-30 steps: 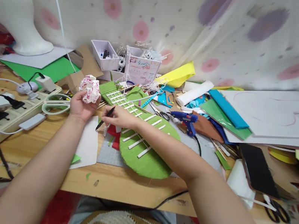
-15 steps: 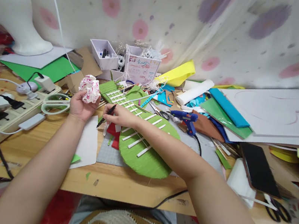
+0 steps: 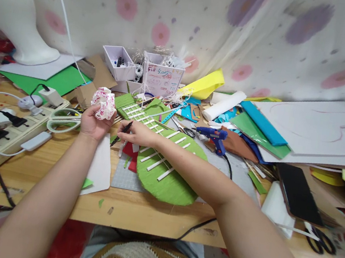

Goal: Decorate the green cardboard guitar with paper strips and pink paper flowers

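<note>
Left hand (image 3: 94, 123): fingers curled around a pink-and-white wad (image 3: 103, 104), which we see raised over the table (image 3: 135, 215). Right hand (image 3: 136, 133): fingers pinched together on a black pen (image 3: 121, 133), tip angled down toward the table's front edge. We note the green guitar (image 3: 166, 190) lying partly under the right forearm, round body near the front edge, neck toward the back edge. Paper (image 3: 100, 170) lies near the front edge; the glue gun (image 3: 215, 136) sits farther back, right of the guitar.

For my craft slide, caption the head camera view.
Left hand holds a crumpled wad, right hand a black pen, at a cluttered table.
</note>
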Demonstrator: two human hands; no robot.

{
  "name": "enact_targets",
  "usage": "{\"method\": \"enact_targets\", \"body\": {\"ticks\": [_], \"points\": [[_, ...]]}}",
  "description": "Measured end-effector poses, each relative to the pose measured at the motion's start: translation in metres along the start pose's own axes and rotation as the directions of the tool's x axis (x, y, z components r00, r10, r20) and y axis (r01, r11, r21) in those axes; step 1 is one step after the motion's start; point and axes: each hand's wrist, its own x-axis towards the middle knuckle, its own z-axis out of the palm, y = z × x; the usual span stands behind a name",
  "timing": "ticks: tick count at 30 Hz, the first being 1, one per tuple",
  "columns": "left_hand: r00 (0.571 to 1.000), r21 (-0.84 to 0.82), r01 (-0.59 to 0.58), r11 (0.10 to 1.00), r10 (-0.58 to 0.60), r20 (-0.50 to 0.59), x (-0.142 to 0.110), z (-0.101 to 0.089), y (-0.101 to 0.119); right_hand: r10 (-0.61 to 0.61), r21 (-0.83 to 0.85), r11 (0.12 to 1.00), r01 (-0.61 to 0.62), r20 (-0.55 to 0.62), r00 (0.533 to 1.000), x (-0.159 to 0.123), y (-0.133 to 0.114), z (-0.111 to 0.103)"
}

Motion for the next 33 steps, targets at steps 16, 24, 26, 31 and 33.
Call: {"method": "enact_targets", "body": {"ticks": [16,24,26,31,33], "points": [[1.0,-0.011,-0.013,1.0,0.013,0.008,-0.0009,-0.0003,-0.001,0.072,0.164,0.985,-0.062,-0.057,0.996,-0.0018,-0.004,0.0004],[1.0,-0.013,0.008,1.0,-0.008,0.016,-0.0015,0.0007,-0.0018,0.026,-0.017,1.0,-0.026,0.02,0.999,0.0001,-0.0017,-0.001],[1.0,-0.005,0.01,1.0,-0.01,0.016,-0.0015,0.0011,-0.0023,0.046,-0.013,0.999,-0.046,0.011,0.999,-0.0007,-0.0024,-0.0018],[1.0,-0.021,-0.005,1.0,0.005,0.002,-0.0008,0.0012,-0.0035,0.031,0.079,0.996,-0.032,0.005,0.999,-0.0016,-0.0025,-0.0023],[1.0,-0.012,-0.01,1.0,0.01,-0.002,-0.0006,0.0009,-0.0036,0.025,0.09,0.996,-0.025,0.003,1.0,-0.0014,-0.0018,-0.0012]]}}
